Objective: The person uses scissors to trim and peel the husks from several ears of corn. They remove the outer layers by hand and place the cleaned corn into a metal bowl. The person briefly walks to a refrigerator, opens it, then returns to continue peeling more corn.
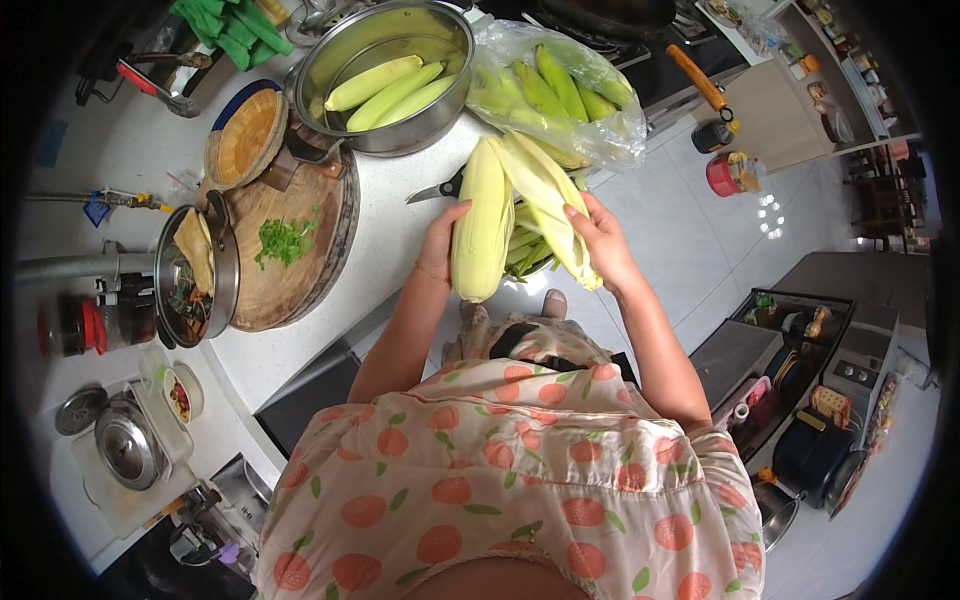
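My left hand [444,236] grips a pale green ear of corn [480,232], still wrapped in inner husk. A loosened husk leaf [551,202] is pinched in my right hand [604,244], pulled out to the right of the ear and overlapping it near the top. Below and behind the corn, a container of green husk strips [525,251] is partly hidden. Several husked-down ears [394,90] lie in a steel pot [379,139] on the counter. Beside it, a clear plastic bag [622,131] holds greener ears [559,82]. Scissors or a knife with a black handle [450,186] lie near my left hand.
A round wooden chopping board [307,277] carries chopped green herbs [285,241] and a cleaver [279,174]. Woven baskets [244,142] and a small pot [225,300] stand by it. A wooden-handled pan [694,75] juts past the stove. A red container [722,176] stands at the right.
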`<state>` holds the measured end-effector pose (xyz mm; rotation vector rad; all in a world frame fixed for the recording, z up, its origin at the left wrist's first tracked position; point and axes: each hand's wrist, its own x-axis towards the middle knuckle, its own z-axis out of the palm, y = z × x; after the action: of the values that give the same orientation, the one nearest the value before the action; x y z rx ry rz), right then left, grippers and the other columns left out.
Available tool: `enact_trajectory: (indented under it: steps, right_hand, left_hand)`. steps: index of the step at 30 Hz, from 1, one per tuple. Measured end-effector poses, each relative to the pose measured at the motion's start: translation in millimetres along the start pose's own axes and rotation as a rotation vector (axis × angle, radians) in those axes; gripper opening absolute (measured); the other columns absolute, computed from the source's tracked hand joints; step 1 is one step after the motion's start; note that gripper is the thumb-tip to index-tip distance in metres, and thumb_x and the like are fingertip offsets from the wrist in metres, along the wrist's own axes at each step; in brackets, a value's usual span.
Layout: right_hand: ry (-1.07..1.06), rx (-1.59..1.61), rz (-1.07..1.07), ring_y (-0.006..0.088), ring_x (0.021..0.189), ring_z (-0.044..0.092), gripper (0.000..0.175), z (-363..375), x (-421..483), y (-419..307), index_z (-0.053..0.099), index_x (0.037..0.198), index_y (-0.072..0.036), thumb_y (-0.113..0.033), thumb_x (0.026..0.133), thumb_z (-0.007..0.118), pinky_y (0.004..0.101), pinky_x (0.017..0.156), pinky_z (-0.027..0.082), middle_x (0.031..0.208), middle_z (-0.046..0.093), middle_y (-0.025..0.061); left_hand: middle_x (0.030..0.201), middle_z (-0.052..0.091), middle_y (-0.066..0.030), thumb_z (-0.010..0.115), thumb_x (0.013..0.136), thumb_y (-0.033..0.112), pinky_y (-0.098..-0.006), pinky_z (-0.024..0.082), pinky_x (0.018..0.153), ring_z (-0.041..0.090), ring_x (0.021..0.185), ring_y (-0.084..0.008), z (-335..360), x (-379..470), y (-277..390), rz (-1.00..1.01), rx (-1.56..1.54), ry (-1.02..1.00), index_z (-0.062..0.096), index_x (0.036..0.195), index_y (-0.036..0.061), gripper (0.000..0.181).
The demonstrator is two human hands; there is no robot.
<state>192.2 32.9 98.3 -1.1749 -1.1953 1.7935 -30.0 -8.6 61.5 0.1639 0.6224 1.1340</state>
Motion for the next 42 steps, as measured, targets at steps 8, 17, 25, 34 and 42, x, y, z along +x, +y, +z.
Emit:
enact_trajectory:
  steps: [8,17,25,34,42]
  right_hand:
    - [0.053,-0.126,-0.069,0.0164,0.098,0.053,0.04,32.8,-1.7,20.3,0.044,0.12,0.002,-0.023,0.089,0.053,0.0273,0.087,0.042,0.108,0.057,0.0125]
    - [0.079,0.13,-0.083,0.0124,0.088,0.059,0.035,57.0,8.1,24.2,0.052,0.113,0.002,-0.016,0.084,0.064,0.0258,0.077,0.048,0.1,0.062,0.0084]
    - [0.158,0.295,-0.027,0.0119,0.086,0.059,0.025,67.5,6.6,23.5,0.055,0.109,0.002,-0.01,0.088,0.058,0.0262,0.076,0.047,0.098,0.063,0.0071]
    - [0.228,0.302,-0.12,0.0112,0.088,0.058,0.026,81.7,3.4,19.6,0.053,0.112,0.001,-0.011,0.089,0.057,0.0253,0.077,0.046,0.101,0.062,0.0064]
    - [0.192,0.303,-0.088,0.0111,0.087,0.058,0.027,81.4,1.6,3.5,0.054,0.111,0.001,-0.012,0.088,0.059,0.0254,0.077,0.047,0.1,0.062,0.0061]
  left_hand:
    - [0.112,0.056,-0.0141,0.054,0.084,0.016,-0.0341,0.046,0.088,0.057,0.1,-0.0234,18.5,1.7,5.0,0.17,0.158,-0.047,0.042,0.124,-0.0004,0.045]
    - [0.117,0.052,-0.0103,0.058,0.082,0.007,-0.0324,0.044,0.091,0.052,0.107,-0.0188,13.6,4.5,-3.3,0.26,0.196,-0.024,0.039,0.125,0.0012,0.048]
    - [0.115,0.055,-0.009,0.056,0.085,0.009,-0.033,0.044,0.092,0.054,0.105,-0.019,3.9,12.0,-14.2,0.264,0.09,0.031,0.043,0.123,0.0011,0.041]
    - [0.114,0.055,-0.0077,0.06,0.085,0.01,-0.0296,0.046,0.087,0.055,0.102,-0.0164,4.9,17.8,-12.4,0.407,0.036,0.016,0.045,0.12,0.002,0.039]
    - [0.119,0.052,-0.0091,0.051,0.091,0.018,-0.0336,0.043,0.092,0.051,0.109,-0.0188,10.3,11.4,-5.2,0.393,0.097,0.094,0.042,0.125,0.0015,0.039]
